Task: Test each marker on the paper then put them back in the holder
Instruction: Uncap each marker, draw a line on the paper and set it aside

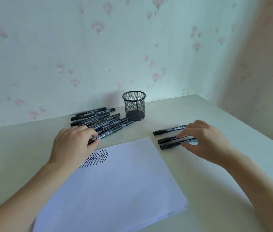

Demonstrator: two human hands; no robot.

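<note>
Hands both busy: left hand grips a marker from the pile, right hand pinches a marker from the side group. Holder empty; next, likely uncap and scribble on paper.

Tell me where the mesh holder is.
The mesh holder stands upright at the table's far edge by the wall, just right of the marker pile.

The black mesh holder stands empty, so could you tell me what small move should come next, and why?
Probably the left hand lifts the black marker it grips from the marker pile toward the white paper; zigzag test lines lie there, and the black mesh holder holds nothing.
</note>
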